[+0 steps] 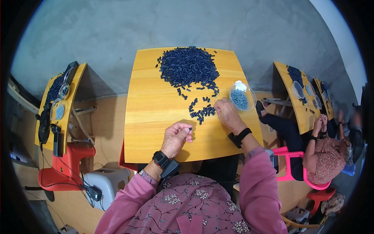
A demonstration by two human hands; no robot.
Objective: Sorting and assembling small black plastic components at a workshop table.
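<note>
My left hand (176, 139) is closed above the near middle of the table, pinching a small dark plastic tube (190, 129) between thumb and forefinger. To the right, my right hand (229, 116) has its fingertips pressed together beside a loose cluster of the same dark tubes (201, 113). Whatever those fingertips hold is too small to make out. Just beyond that hand stands a clear round bowl (254, 102) with many tiny grey-blue pieces (239, 100) and something white (240, 85) in it. A large heap of dark tubes (189, 66) covers the far middle of the table.
The yellow wooden table (148, 117) backs onto a grey wall (117, 35). At the left, another table (80, 78) carries dark tubes and bowls, with a red chair (64, 171) below. A co-worker (327, 158) sits at the right by a similar table (286, 84).
</note>
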